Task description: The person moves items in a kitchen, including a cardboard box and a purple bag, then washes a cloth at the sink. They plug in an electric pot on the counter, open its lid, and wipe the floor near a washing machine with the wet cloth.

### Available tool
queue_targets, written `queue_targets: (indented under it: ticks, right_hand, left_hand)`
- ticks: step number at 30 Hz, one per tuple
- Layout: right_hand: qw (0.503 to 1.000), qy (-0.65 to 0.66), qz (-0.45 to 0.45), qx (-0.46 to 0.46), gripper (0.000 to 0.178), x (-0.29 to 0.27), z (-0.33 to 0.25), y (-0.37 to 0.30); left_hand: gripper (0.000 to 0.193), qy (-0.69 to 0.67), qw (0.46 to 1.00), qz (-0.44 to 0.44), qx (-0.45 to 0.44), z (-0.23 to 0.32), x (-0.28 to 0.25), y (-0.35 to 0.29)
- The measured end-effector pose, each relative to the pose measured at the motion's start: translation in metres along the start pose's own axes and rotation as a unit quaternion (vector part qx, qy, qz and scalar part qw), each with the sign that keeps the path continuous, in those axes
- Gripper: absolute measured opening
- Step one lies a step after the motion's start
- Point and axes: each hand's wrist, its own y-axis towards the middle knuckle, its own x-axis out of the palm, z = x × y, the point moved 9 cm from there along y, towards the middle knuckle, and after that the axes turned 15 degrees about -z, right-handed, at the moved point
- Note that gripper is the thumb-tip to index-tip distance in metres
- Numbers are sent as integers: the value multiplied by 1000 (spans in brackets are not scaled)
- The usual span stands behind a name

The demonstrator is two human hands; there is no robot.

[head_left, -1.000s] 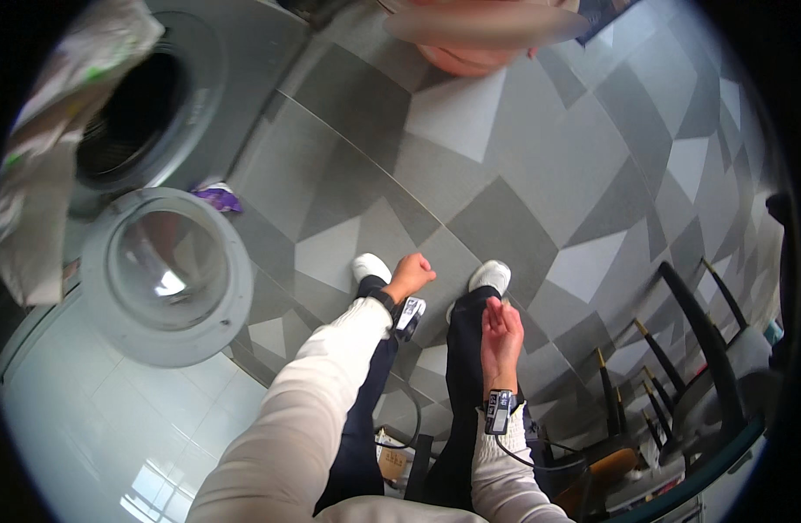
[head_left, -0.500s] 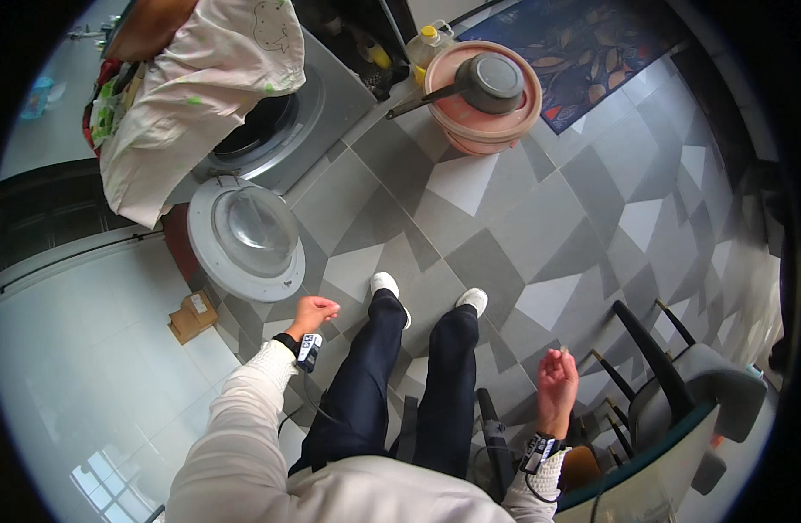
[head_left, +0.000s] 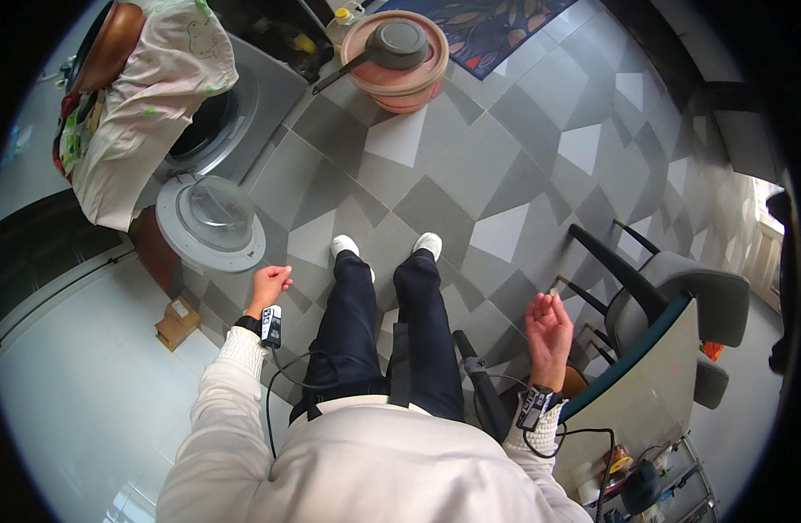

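Observation:
My left hand (head_left: 269,286) hangs in front of me at the left, near the washing machine door (head_left: 213,224). Its fingers are curled together, and I cannot make out whether anything is in them. On the right, my right hand (head_left: 548,334) is raised palm up, its fingers bent and pinched at the tips. A tiny pale brownish thing (head_left: 554,293) shows at those fingertips, too small to name. Both hands are apart from the furniture. A small device (head_left: 271,327) is strapped to my left wrist and another device (head_left: 535,408) to my right wrist, each with a black cable.
The grey washing machine (head_left: 252,113) stands open at the left, partly covered by a pale patterned cloth (head_left: 147,113). Ahead, a dark pan (head_left: 398,45) sits on a lidded pink bucket (head_left: 396,94). Grey chairs (head_left: 679,283) and a glass-topped table (head_left: 644,375) are at the right; a cardboard box (head_left: 178,322) lies left.
My view has shifted, so the bucket, washing machine and chairs sit further left and higher in the picture. More of the table shows at the right. Both hands keep much the same pose.

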Motion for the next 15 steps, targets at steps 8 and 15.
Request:
queue_targets:
  ticks: [8,15]
  right_hand:
    - [999,-14,-12,-36,12,30,-7,-46]
    - [994,38,-21,-101,13,22,-4,-117]
  left_hand:
    - [16,-4,999,-36,-1,12,-3,-18]
    - [19,-5,998,-57,4,32,-19,2]
